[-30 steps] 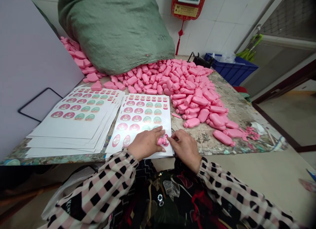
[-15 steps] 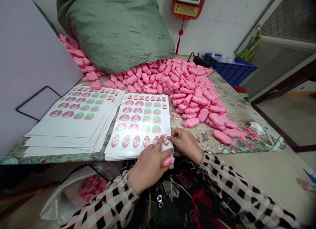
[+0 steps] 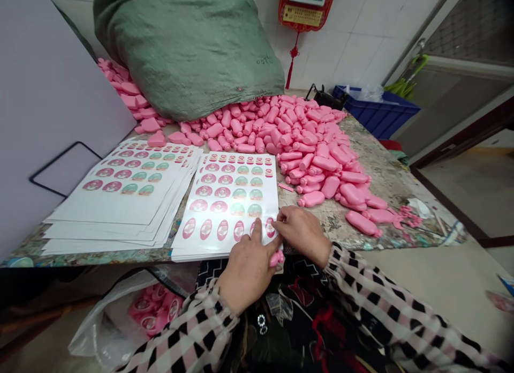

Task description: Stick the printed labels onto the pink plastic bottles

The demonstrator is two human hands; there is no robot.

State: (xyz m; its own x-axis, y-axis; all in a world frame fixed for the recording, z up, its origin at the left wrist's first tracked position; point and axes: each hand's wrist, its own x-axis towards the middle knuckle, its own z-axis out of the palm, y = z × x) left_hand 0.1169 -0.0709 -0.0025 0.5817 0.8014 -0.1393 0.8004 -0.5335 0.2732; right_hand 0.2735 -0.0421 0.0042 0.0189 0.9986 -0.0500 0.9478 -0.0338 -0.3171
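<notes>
A sheet of stickers (image 3: 225, 250) tops the stack in front of me, printed with pink and green labels and a bottom row of pink ovals. My left hand (image 3: 249, 266) rests over its lower right corner, index finger stretched onto the oval row. Under that hand's curled fingers is a small pink plastic bottle (image 3: 277, 258), mostly hidden with only its neck end showing. My right hand (image 3: 303, 231) pinches at the edge of the last oval sticker (image 3: 270, 228) on the right; its fingertips partly cover the contact.
Many pink bottles (image 3: 321, 164) lie heaped across the table behind and right of the sheets, below a green sack (image 3: 188, 57). More sticker sheets (image 3: 104, 212) are stacked at left. An open plastic bag (image 3: 96, 319) below the table edge holds labelled pink bottles. A blue crate (image 3: 385, 116) stands behind.
My left hand has shifted slightly right with the pink bottle, and its index finger is straighter on the sheet. My right hand stays at the last oval sticker.
</notes>
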